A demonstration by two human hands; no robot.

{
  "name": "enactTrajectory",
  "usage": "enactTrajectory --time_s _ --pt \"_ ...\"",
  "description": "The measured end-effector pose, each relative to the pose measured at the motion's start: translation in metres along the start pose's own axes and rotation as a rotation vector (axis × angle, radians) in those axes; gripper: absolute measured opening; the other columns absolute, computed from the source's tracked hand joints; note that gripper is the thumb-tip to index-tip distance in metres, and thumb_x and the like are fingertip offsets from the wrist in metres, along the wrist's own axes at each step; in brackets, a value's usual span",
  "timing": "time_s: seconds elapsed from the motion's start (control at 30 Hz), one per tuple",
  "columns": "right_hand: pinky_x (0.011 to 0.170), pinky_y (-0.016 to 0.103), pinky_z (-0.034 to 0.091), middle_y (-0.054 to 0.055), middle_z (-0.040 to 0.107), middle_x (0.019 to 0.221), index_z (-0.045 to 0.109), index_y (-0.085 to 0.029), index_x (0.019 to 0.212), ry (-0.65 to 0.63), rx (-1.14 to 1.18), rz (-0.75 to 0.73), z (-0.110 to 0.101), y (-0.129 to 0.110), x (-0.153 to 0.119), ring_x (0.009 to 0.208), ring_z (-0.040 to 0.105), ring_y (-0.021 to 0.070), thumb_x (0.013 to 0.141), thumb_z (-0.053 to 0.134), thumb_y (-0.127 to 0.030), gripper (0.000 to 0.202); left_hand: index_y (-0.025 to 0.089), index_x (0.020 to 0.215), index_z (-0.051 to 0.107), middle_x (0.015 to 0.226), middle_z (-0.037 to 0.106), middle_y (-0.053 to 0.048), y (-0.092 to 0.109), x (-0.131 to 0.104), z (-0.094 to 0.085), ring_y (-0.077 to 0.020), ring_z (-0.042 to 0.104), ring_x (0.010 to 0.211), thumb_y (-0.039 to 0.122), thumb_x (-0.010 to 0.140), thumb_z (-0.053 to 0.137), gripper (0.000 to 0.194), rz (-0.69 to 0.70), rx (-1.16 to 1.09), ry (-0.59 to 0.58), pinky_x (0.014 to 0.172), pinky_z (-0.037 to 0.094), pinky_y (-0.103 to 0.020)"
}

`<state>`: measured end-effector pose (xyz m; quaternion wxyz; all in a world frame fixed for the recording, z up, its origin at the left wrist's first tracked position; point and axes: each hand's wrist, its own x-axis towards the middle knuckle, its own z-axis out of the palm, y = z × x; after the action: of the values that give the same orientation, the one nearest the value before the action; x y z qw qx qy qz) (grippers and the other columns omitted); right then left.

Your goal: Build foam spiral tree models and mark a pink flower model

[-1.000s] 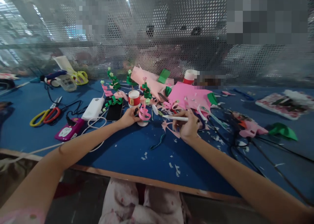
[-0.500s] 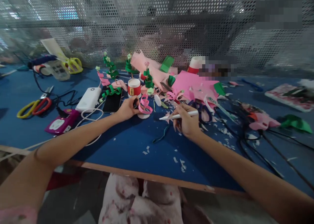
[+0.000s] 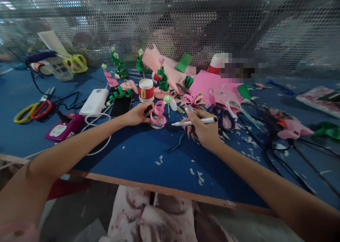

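My left hand is closed at the left edge of a curled pink paper spiral, which stands on a small round base with a pale green flower at its top. Between the fingers of my right hand is a white marker, its tip pointing left toward the spiral without touching it. Just behind my left hand stands a red and white paper cup. Several green paper spirals on sticks rise behind the cup and beside it.
On the blue table, yellow-red scissors, a purple device, a white power bank and a black phone lie left. Pink paper, dark-handled scissors, scraps and black cables lie right. Perforated metal stands behind.
The pink spiral is now tilted, its flower further to the right and away from the green spiral behind. My hands stay close to it, and the view has shifted slightly.
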<state>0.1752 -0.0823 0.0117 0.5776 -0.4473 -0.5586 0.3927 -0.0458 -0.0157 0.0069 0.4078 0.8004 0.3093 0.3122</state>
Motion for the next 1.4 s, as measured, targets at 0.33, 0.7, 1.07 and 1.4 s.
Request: enactTrajectory --time_s 0.33,0.7,1.07,1.4 --pt "0.029 0.020 0.031 -0.003 0.053 0.037 0.051 -0.018 0.049 -0.077 -0.021 0.014 0.003 0.005 0.003 0.028 0.043 0.0072 0.069 0.065 -0.050 0.040 0.020 0.089 0.043 0.114 0.051 -0.010 0.014 -0.006 -0.021 -0.0291 0.044 0.122 0.036 0.044 0.082 0.062 0.103 -0.252 -0.034 0.100 0.037 -0.050" --pt "0.026 0.021 0.025 -0.005 0.045 0.032 0.048 -0.020 0.048 -0.114 -0.023 0.050 0.022 0.009 0.020 0.024 0.036 0.0071 0.069 0.061 -0.055 0.043 0.021 0.073 0.029 0.096 0.062 -0.006 0.048 0.006 0.015 -0.0250 0.058 0.106 0.038 0.052 0.080 0.057 0.200 -0.257 0.298 0.088 0.049 -0.044" --pt "0.028 0.021 0.025 -0.005 0.045 0.033 0.047 -0.020 0.049 -0.144 -0.090 0.019 0.021 0.007 0.015 0.025 0.036 0.0068 0.072 0.058 -0.057 0.045 0.020 0.073 0.031 0.073 0.054 0.002 0.030 0.005 0.013 -0.0196 0.062 0.084 0.039 0.052 0.080 0.056 0.113 -0.212 0.460 0.074 0.052 -0.039" --pt "0.031 0.021 0.031 -0.003 0.050 0.035 0.045 -0.020 0.049 -0.204 -0.123 0.019 0.020 0.004 0.015 0.029 0.042 0.0079 0.067 0.059 -0.064 0.050 0.020 0.071 0.030 0.072 0.051 0.001 0.030 0.002 0.009 -0.0181 0.060 0.077 0.043 0.051 0.080 0.058 0.120 -0.130 0.433 0.066 0.052 -0.035"
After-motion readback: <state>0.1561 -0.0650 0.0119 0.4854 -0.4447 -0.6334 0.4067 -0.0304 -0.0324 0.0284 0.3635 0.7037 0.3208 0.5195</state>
